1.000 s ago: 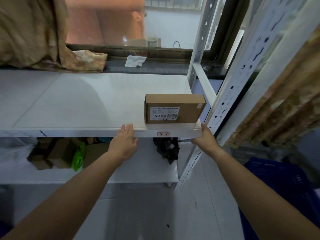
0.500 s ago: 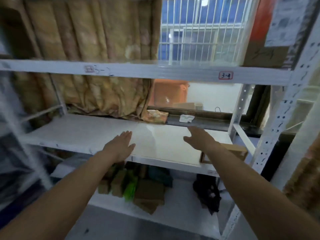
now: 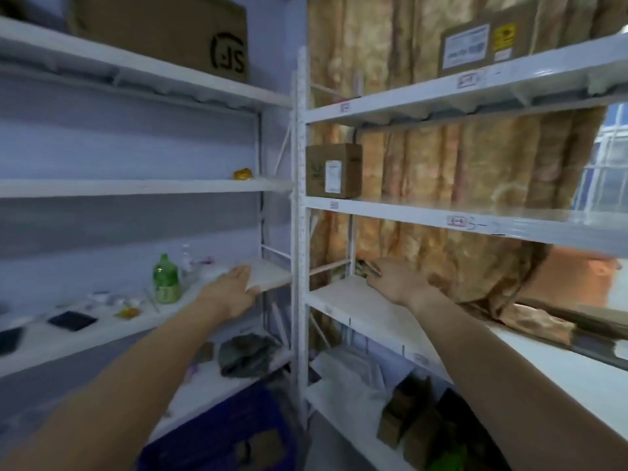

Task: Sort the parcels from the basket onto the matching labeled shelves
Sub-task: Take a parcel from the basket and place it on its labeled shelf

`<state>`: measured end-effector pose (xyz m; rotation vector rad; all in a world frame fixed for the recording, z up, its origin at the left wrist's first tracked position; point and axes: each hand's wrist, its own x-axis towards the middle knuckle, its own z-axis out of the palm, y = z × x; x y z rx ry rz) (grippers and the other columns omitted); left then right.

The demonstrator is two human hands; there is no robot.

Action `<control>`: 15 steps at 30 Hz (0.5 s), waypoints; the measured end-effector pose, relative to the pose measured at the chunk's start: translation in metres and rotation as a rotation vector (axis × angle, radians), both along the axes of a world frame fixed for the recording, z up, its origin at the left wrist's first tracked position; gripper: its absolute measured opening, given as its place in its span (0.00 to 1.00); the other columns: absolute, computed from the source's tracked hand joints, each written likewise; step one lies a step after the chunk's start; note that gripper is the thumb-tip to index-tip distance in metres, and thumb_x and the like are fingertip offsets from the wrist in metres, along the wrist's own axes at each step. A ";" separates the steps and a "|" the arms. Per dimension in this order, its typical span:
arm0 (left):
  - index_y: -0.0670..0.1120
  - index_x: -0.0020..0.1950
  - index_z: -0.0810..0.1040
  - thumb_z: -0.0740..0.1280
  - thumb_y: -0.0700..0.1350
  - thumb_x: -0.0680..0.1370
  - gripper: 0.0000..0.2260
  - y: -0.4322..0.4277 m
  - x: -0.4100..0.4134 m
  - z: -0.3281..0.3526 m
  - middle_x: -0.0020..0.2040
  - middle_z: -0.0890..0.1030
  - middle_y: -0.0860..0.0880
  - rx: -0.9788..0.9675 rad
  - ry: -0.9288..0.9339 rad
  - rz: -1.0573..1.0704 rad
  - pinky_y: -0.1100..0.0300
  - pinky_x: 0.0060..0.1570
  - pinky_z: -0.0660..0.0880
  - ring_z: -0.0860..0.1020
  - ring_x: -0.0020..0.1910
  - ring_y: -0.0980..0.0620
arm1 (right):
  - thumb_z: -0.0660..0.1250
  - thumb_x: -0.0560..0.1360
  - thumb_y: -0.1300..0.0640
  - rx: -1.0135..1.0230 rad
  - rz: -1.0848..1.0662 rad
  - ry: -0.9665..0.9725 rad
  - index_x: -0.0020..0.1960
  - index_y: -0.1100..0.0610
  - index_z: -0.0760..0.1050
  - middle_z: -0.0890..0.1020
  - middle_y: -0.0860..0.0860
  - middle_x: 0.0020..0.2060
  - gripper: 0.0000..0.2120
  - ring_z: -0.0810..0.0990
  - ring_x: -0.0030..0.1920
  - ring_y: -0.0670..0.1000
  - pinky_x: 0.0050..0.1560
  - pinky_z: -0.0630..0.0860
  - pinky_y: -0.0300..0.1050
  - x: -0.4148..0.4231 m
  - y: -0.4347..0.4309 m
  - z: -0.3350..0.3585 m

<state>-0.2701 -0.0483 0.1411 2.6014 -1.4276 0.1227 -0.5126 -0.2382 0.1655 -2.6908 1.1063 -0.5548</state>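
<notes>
Both my hands are stretched out in front of the white shelf racks and hold nothing. My left hand (image 3: pixel 234 290) hovers with straight fingers over the left rack's middle shelf (image 3: pixel 268 278). My right hand (image 3: pixel 397 283) reaches, fingers relaxed, over the right rack's shelf (image 3: pixel 360 311). A brown parcel (image 3: pixel 333 171) with a white label stands on the labeled shelf (image 3: pixel 475 220) above. At the bottom, a blue basket (image 3: pixel 224 433) holds a brown parcel (image 3: pixel 260 448). Two large cardboard boxes (image 3: pixel 163 32) (image 3: pixel 482 42) sit on the top shelves.
A green bottle (image 3: pixel 166 280), dark trays and small clutter lie on the left rack. A grey bundle (image 3: pixel 246 355) and brown parcels (image 3: pixel 407 419) fill the lower shelves. A beige curtain (image 3: pixel 458 164) hangs behind the right rack. The white upright post (image 3: pixel 300 232) stands between my hands.
The view has swung left and up, away from the small box set on the shelf edge. Both empty hands have lifted off that shelf and now hover near the corner where the racks meet.
</notes>
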 end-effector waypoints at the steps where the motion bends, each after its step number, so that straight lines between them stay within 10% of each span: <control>1: 0.43 0.78 0.44 0.48 0.53 0.83 0.27 0.013 0.017 -0.003 0.79 0.46 0.45 0.009 0.006 0.025 0.55 0.75 0.48 0.50 0.77 0.46 | 0.59 0.78 0.49 0.008 0.023 0.005 0.65 0.56 0.72 0.76 0.57 0.62 0.19 0.76 0.60 0.59 0.60 0.74 0.51 0.023 0.007 -0.001; 9: 0.43 0.78 0.44 0.49 0.53 0.83 0.28 0.065 0.134 -0.096 0.79 0.44 0.45 0.104 0.118 0.157 0.54 0.76 0.46 0.46 0.78 0.48 | 0.57 0.80 0.46 0.099 0.221 0.167 0.78 0.56 0.55 0.60 0.55 0.77 0.30 0.61 0.75 0.57 0.74 0.60 0.49 0.199 0.027 -0.090; 15: 0.43 0.77 0.42 0.47 0.55 0.82 0.28 0.041 0.239 -0.202 0.79 0.43 0.46 0.299 0.200 0.226 0.58 0.75 0.43 0.44 0.78 0.51 | 0.57 0.81 0.47 0.266 0.352 0.338 0.76 0.57 0.60 0.63 0.56 0.75 0.27 0.64 0.73 0.57 0.72 0.63 0.51 0.330 0.005 -0.223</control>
